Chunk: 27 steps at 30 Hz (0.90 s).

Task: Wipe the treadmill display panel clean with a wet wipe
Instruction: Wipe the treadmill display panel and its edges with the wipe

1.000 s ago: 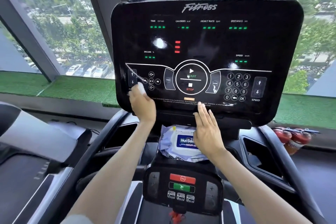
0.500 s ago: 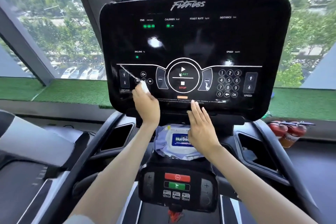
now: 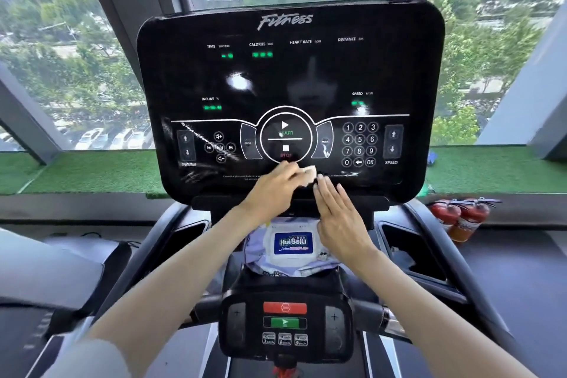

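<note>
In the middle of the frame, the left hand [image 3: 273, 190] holds the wet wipe [image 3: 309, 174] in its fingers against the bottom of the display panel [image 3: 291, 77], just below the STOP button [image 3: 286, 154]. The right hand [image 3: 340, 221] lies just beside it, fingers straight and together, above the wipes pack [image 3: 293, 244].

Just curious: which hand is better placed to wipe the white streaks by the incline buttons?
Left: the left hand holds the wet wipe against the display panel, nearer the streaks; the right hand lies flat, empty.
</note>
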Each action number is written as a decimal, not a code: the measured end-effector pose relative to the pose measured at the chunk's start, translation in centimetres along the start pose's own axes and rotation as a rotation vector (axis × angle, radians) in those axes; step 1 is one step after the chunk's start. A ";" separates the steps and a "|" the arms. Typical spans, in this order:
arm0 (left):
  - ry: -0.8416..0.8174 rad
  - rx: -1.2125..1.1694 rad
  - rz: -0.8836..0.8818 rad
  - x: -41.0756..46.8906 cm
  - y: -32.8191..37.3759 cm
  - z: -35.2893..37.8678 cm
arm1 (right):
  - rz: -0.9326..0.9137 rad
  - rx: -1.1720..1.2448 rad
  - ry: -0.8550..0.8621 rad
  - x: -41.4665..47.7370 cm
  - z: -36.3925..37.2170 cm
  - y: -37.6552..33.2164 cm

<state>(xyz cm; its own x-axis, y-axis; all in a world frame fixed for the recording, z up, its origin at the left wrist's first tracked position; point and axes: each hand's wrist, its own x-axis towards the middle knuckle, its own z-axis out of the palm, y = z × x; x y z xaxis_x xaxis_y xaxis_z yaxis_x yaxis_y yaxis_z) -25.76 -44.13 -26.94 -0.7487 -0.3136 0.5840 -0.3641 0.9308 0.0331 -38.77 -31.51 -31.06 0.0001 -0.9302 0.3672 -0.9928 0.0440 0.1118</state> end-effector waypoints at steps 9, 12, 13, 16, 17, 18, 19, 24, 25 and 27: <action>0.197 -0.026 -0.209 2.5 -2.0 -1.8 | 0.083 -0.030 0.006 0.3 0.1 0.6; -0.152 0.120 0.254 1.5 -2.6 -2.0 | 0.077 -0.051 0.003 0.2 0.0 0.6; -0.119 0.107 0.202 2.0 -3.3 -2.4 | 0.077 -0.057 0.003 0.2 0.0 0.6; 0.265 -0.098 -0.281 3.6 -4.2 -3.7 | 0.090 -0.048 0.002 0.2 0.0 0.5; 0.309 -0.097 -0.331 3.7 -3.8 -3.6 | 0.096 -0.045 -0.002 0.2 0.0 0.5; 0.269 -0.047 -0.283 3.7 -3.1 -3.4 | 0.101 -0.040 -0.004 0.2 0.0 0.4; 0.165 0.014 -0.154 3.3 -2.4 -2.8 | 0.102 -0.033 -0.005 0.3 0.0 0.4; 0.151 0.003 -0.103 3.2 -3.4 -3.2 | 0.110 -0.032 0.000 0.3 -0.2 0.4; 0.281 -0.060 -0.288 3.8 -3.7 -3.5 | 0.113 -0.031 -0.001 0.3 -0.2 0.3; 0.438 -0.155 -0.524 4.7 -3.3 -3.1 | 0.119 -0.029 -0.007 0.2 -0.1 0.2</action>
<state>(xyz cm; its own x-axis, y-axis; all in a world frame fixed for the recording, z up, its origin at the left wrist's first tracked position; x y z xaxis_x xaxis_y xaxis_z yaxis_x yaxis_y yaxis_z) -26.31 -48.12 -21.76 -0.1921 -0.6543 0.7314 -0.5083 0.7039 0.4962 -38.96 -31.66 -30.85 -0.1180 -0.9205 0.3726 -0.9819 0.1641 0.0944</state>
